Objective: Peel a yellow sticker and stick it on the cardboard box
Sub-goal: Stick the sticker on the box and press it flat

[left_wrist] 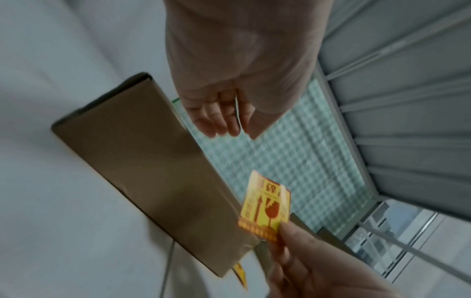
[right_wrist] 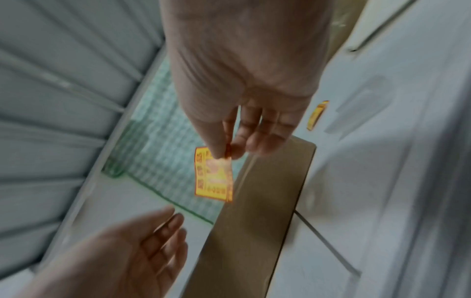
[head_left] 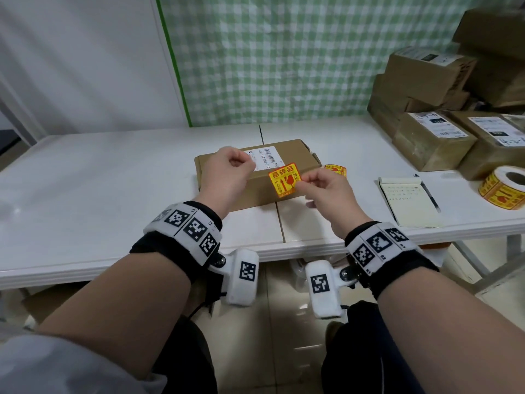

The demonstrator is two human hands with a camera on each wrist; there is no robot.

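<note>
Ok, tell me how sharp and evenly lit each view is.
Head view: sharp, evenly lit; the sticker print is crisp, table edges bow. Left wrist view: soft, motion-blurred, the box smeared. Right wrist view: blurriest; the right hand is hazy, the sticker print unreadable.

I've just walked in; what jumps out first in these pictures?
A bright yellow square sticker with red print is pinched by the right hand, held above a flat brown cardboard box on the white table. The left hand hovers beside it, pinching a thin whitish strip. A roll of matching yellow stickers sits far right.
</note>
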